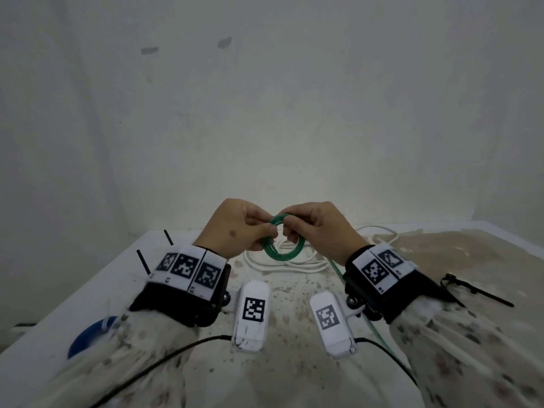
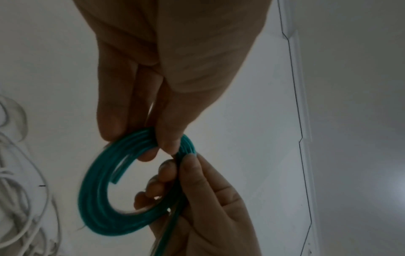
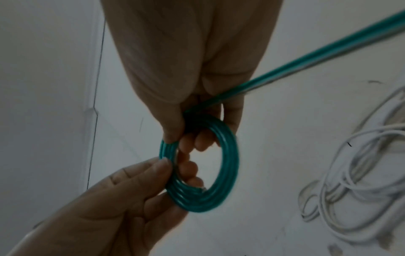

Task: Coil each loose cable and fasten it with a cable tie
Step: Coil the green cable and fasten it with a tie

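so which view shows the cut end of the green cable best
The left wrist view: the green cable's cut end shows bare inside the coil. The head view shows only a small coil; the right wrist view shows the loops, no end.

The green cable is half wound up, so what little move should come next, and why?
Probably one more turn: the left hand pinches the green cable coil, while the right hand feeds a straight tail not yet wound. Tying comes later.

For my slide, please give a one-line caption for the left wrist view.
Both hands pinch a green cable coil, its cut end loose inside the loop, above a white table.
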